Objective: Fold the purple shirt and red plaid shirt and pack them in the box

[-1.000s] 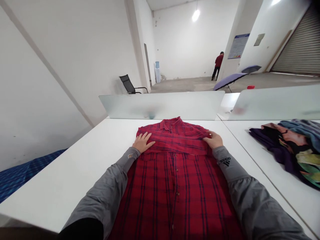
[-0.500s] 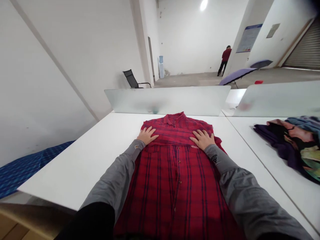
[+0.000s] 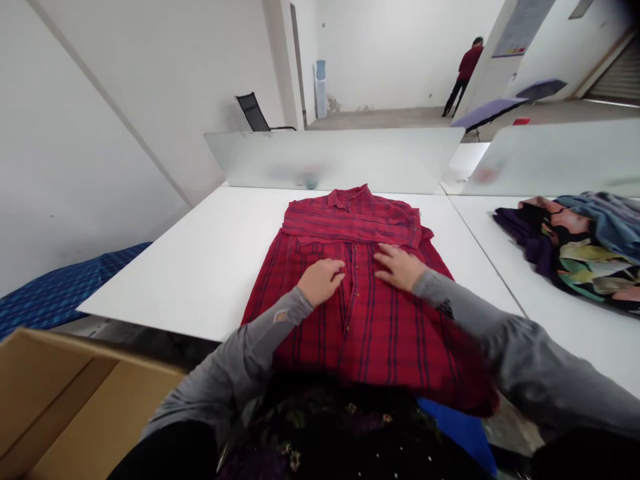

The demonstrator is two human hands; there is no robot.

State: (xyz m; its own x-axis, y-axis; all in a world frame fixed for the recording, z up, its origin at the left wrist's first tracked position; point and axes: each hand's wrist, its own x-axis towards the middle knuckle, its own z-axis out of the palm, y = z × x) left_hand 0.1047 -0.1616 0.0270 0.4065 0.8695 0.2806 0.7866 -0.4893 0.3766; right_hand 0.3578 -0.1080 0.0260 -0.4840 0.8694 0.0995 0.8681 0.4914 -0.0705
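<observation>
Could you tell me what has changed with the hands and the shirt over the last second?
Both hands, left hand and right hand, slid from the folded sleeves near the collar toward the person, onto the shirt's buttoned front. The shirt stayed flat, sleeves folded across.

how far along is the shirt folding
Done: the red plaid shirt lies buttoned, front up, on the white table, its sleeves folded across the chest below the collar. In hand: the left hand and right hand rest flat either side of the button line. Left: the body is unfolded, its hem hanging over the near edge.
</observation>
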